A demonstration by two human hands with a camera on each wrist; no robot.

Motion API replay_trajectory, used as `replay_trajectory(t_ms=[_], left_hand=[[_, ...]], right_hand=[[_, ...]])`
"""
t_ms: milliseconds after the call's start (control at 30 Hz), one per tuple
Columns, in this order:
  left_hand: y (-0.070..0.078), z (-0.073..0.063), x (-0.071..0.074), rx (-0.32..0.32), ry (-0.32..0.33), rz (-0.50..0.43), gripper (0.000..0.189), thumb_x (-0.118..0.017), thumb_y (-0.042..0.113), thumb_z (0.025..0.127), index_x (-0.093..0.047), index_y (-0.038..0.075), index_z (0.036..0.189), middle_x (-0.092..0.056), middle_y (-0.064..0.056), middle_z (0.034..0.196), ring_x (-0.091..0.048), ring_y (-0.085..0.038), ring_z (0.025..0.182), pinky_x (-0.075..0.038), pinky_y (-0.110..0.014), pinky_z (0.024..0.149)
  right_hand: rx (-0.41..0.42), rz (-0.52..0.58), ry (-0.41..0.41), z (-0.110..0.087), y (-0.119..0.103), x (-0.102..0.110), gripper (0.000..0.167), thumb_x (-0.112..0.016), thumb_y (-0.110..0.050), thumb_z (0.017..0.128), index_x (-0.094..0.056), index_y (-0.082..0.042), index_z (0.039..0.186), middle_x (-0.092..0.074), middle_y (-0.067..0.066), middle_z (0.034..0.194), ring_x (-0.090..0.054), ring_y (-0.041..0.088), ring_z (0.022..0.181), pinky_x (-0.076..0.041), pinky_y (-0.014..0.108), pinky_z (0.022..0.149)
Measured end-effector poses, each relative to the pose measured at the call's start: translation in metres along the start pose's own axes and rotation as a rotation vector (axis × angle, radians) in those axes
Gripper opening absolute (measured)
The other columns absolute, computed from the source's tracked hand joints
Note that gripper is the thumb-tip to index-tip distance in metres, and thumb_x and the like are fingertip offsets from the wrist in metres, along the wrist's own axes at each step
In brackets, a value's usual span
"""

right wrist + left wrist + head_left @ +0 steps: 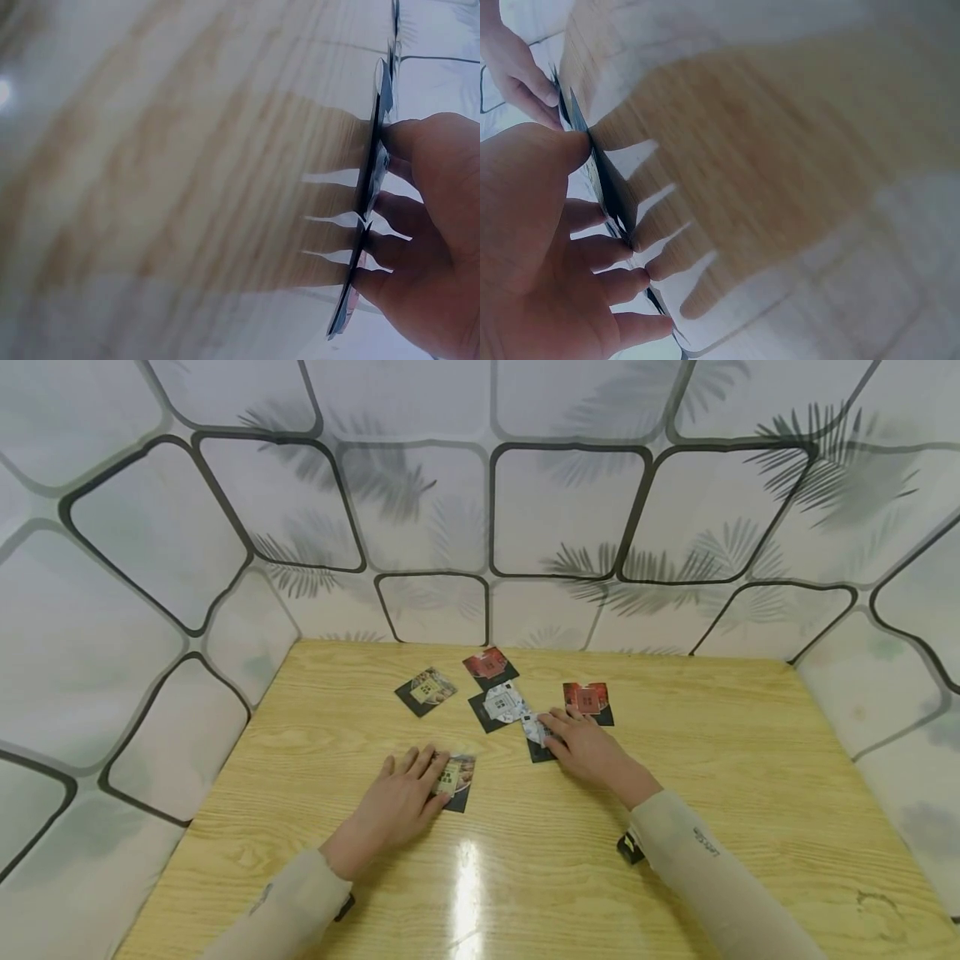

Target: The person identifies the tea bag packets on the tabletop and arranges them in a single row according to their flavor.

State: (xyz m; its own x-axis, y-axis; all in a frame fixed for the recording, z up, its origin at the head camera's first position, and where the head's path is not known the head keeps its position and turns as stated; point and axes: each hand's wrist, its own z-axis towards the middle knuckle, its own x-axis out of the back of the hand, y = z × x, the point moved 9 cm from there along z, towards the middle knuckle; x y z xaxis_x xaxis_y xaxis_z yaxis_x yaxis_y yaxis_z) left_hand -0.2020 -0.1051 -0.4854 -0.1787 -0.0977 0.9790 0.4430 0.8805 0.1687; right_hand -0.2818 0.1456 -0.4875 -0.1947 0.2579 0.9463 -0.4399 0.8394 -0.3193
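Several thin square cards with dark lower parts lie on the wooden table. My left hand (393, 806) rests with spread fingers on the left edge of a yellow-labelled card (461, 774); thumb and fingers touch it, partly covering it. Edge-on in the left wrist view, that card (613, 187) shows a slightly raised corner. With extended fingers, my right hand (591, 750) touches a white-patterned card (537, 751), hiding its right part. Just beyond those fingertips lies a red card (589, 695). In the right wrist view, cards (372, 161) line up edge-on under the fingertips.
Farther back are another white-patterned card (498, 704), a second red card (489, 666) touching it, and a second yellow-labelled card (425, 692) to the left. A patterned wall (570, 518) closes off the table (712, 877) at the back and sides.
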Motion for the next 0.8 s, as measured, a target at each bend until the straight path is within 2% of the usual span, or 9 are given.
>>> replay_trajectory(t_ms=[200,333,533,700,800], left_hand=[[-0.001,0.000,-0.001,0.007,-0.007,-0.041,0.065,-0.048,0.044,0.112,-0.035,0.010,0.166,-0.034,-0.022,0.170,-0.037,-0.047,0.154,-0.033,-0.073,0.118],[-0.001,0.000,-0.002,0.009,-0.013,-0.052,0.065,-0.047,0.044,0.113,-0.034,0.010,0.166,-0.033,-0.022,0.170,-0.035,-0.048,0.155,-0.032,-0.074,0.119],[-0.004,-0.001,-0.001,0.021,-0.005,-0.065,0.064,-0.047,0.044,0.112,-0.035,0.010,0.166,-0.034,-0.023,0.170,-0.035,-0.048,0.155,-0.032,-0.074,0.119],[-0.003,0.001,-0.001,0.023,-0.012,-0.060,0.065,-0.046,0.046,0.112,-0.034,0.011,0.166,-0.033,-0.022,0.170,-0.035,-0.046,0.156,-0.032,-0.073,0.120],[-0.003,0.001,-0.002,0.022,-0.021,-0.057,0.066,-0.045,0.047,0.112,-0.034,0.012,0.167,-0.033,-0.021,0.170,-0.035,-0.046,0.156,-0.032,-0.073,0.119]], right_hand=[[0.002,-0.005,-0.008,0.003,-0.002,0.003,0.052,-0.050,-0.027,0.113,-0.046,-0.005,0.159,-0.042,0.028,0.164,-0.030,0.053,0.155,-0.026,0.071,0.123],[0.034,0.018,0.030,0.012,-0.011,0.017,0.051,-0.051,-0.026,0.113,-0.047,-0.003,0.158,-0.041,0.029,0.163,-0.030,0.055,0.154,-0.027,0.072,0.122],[0.081,0.035,0.030,0.044,-0.035,0.030,0.056,-0.050,-0.032,0.113,-0.041,-0.005,0.162,-0.036,0.026,0.167,-0.028,0.052,0.156,-0.024,0.070,0.125],[0.105,0.049,-0.024,0.073,-0.061,0.028,0.059,-0.045,-0.036,0.114,-0.035,-0.010,0.166,-0.029,0.022,0.172,-0.023,0.047,0.160,-0.020,0.065,0.129],[0.136,0.074,-0.038,0.089,-0.078,0.026,0.058,-0.047,-0.036,0.114,-0.037,-0.009,0.165,-0.029,0.020,0.172,-0.022,0.045,0.161,-0.019,0.064,0.129]])
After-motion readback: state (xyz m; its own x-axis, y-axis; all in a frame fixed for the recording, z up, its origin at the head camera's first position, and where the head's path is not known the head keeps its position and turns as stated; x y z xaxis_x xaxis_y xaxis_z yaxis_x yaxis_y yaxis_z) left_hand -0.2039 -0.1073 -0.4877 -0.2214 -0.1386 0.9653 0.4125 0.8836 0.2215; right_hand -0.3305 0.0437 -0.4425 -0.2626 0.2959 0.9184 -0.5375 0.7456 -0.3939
